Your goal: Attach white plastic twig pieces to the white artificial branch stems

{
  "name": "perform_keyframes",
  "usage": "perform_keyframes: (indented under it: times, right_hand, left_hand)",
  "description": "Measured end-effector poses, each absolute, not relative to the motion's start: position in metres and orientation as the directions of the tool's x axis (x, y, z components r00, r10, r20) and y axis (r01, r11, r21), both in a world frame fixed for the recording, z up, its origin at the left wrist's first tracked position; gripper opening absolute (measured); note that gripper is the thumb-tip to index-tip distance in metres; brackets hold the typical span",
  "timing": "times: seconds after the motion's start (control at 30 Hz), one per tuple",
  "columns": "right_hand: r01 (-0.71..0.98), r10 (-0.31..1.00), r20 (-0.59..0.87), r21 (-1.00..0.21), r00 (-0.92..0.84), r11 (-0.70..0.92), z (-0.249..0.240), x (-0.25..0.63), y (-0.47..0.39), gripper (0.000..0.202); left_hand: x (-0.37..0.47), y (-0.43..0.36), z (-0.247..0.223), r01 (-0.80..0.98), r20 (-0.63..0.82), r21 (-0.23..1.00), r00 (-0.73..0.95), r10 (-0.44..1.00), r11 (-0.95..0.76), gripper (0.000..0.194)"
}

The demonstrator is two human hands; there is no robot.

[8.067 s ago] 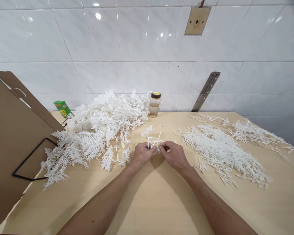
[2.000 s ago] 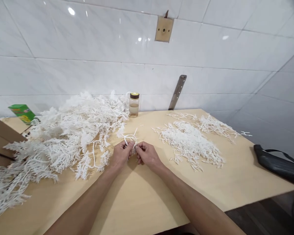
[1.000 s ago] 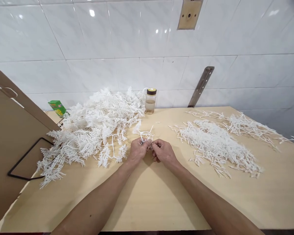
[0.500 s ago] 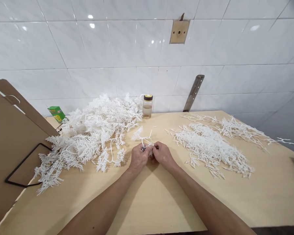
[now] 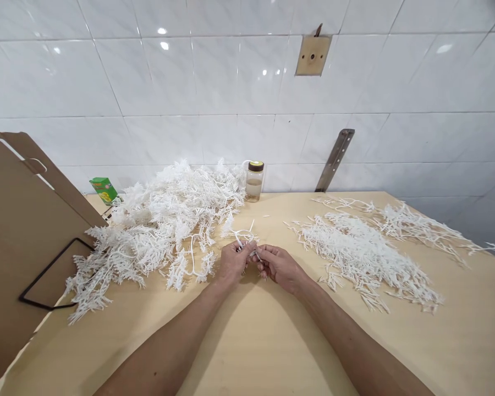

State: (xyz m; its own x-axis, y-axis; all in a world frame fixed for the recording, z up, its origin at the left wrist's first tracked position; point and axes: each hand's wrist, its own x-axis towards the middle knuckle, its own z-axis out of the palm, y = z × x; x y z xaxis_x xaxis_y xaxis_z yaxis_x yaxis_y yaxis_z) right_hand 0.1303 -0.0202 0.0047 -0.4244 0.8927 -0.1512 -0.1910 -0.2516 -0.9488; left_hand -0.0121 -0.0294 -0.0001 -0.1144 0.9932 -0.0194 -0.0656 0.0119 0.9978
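Above the middle of the table, my left hand [image 5: 233, 261] is closed around a white plastic branch [image 5: 240, 235], whose curved stem and feathery tip stick up beyond the fingers. My right hand [image 5: 279, 267] touches it from the other side, thumb and fingers pinched on small white sprigs at the branch. The fingers hide most of what lies between the hands. To the left rises a large heap of white branches [image 5: 160, 220] with leafy tips. A flatter pile of loose white sprigs [image 5: 363, 253] lies on the right.
Bare branching stems [image 5: 429, 228] lie behind the right pile. A lidded jar [image 5: 254, 184] stands by the tiled wall, a green box [image 5: 104, 191] behind the heap. At the left is a cardboard box [image 5: 28, 236] with a black wire frame [image 5: 33, 301]. A metal bracket [image 5: 335, 160] leans at the wall.
My right hand has turned, so more of its curled fingers show below the thumb. The view has shifted slightly to the left. My left hand keeps hold of the branch.
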Motion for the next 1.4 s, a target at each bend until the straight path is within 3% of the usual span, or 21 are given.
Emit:
perform_keyframes:
  times: [0.2, 0.47, 0.6, 0.8, 1.0, 1.13, 1.27, 1.4]
  right_hand:
    - [-0.02, 0.931, -0.154, -0.985, -0.332, -0.17, -0.004, 0.128, -0.018, 0.037]
    - [0.165, 0.969, -0.143, -0.98, -0.201, -0.111, -0.003, 0.12, -0.021, 0.016]
    - [0.139, 0.97, -0.207, -0.972, -0.13, -0.189, -0.007, 0.118, -0.018, 0.007]
    - [0.124, 0.969, -0.2, -0.975, -0.145, -0.183, -0.006, 0.131, -0.013, 0.016]
    - [-0.052, 0.995, -0.069, -0.996, -0.066, -0.073, 0.016, 0.151, -0.011, 0.018]
    - [-0.066, 1.0, 0.01, -0.998, -0.021, 0.009, 0.022, 0.163, -0.007, 0.018]
    - [0.104, 0.986, 0.084, -0.992, 0.143, 0.069, 0.021, 0.178, 0.0, 0.016]
    - [0.54, 0.91, 0.232, -0.841, 0.345, 0.01, 0.019, 0.205, 0.01, 0.019]
  left_hand:
    - [-0.011, -0.033, 0.007, -0.094, -0.02, 0.996, -0.121, 0.992, 0.009, 0.045]
    - [-0.009, -0.035, 0.006, -0.006, 0.026, 1.0, -0.136, 0.99, -0.027, 0.037]
    - [-0.007, -0.037, 0.005, 0.037, 0.058, 0.998, -0.186, 0.981, -0.052, 0.036]
    - [-0.009, -0.035, 0.006, -0.051, 0.012, 0.999, -0.129, 0.992, -0.019, 0.045]
    - [-0.012, -0.029, 0.007, -0.28, -0.09, 0.959, -0.143, 0.986, 0.047, 0.054]
    - [-0.013, -0.027, 0.005, -0.339, -0.123, 0.938, -0.12, 0.985, 0.076, 0.052]
    - [-0.013, -0.026, 0.003, -0.324, -0.059, 0.945, -0.074, 0.996, 0.032, 0.046]
    - [-0.014, -0.027, 0.006, -0.298, -0.004, 0.954, -0.041, 0.999, -0.009, 0.045]
